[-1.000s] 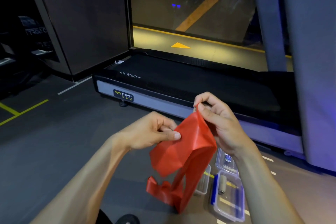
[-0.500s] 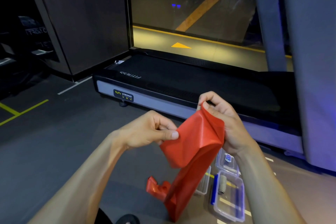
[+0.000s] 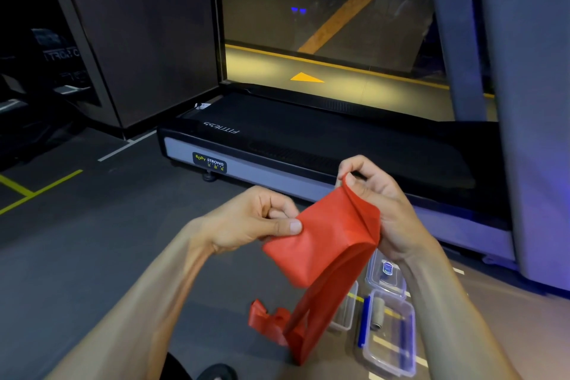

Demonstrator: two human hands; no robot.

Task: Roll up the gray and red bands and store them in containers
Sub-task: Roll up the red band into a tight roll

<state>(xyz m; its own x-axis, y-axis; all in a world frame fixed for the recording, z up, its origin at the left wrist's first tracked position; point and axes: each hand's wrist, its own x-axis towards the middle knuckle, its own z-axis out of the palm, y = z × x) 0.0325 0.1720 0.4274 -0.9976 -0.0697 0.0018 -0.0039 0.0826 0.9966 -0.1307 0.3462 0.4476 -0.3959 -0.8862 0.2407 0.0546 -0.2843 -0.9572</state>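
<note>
Above the dark gym floor (image 3: 92, 256), I have both hands raised in front of me with the red band (image 3: 324, 244) stretched between them. My left hand (image 3: 256, 219) pinches the band's left edge, thumb pressed flat on top and the other fingers curled underneath. My right hand (image 3: 379, 203), at about 2 o'clock from the left, has its fingers curled over the band's upper right corner and grips the folded layers there. Between the hands the band forms a flat, folded pad; from its lower edge a long strip hangs down toward 6 o'clock, and its loose end lies crumpled on the floor.

Just right of that strip, at about 5 o'clock from my hands, clear plastic containers (image 3: 388, 333) sit on the floor. The nearest one has blue clips, and a small gray roll (image 3: 378, 311) lies inside it; I take that to be the gray band, though I cannot tell for certain. At 12 o'clock, beyond my hands, runs a treadmill (image 3: 308, 145).
</note>
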